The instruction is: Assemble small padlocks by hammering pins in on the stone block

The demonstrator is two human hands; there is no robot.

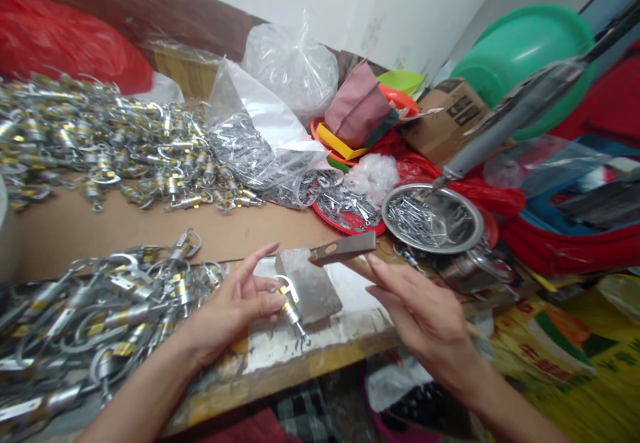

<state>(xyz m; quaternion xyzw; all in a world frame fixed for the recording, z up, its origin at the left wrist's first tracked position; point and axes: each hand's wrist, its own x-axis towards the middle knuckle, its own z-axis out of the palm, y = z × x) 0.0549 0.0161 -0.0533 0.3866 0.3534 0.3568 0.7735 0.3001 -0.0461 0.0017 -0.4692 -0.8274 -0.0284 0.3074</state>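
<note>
My left hand [233, 309] pinches a small silver and brass snap clasp [289, 303] and holds it against a grey metal block [313, 286] on the table edge. A hammer head [343, 248] rests on the top of that block. My right hand [417, 313] hovers just right of the block, below the hammer, fingers apart and holding nothing I can see. A steel bowl of small pins [433, 217] stands behind my right hand.
Heaps of finished clasps lie at the left front [95, 316] and across the back left [110, 143]. Clear plastic bags [260, 136], a red tray of parts [345, 213], a cardboard box [450, 119] and a green basin [520, 49] crowd the back right.
</note>
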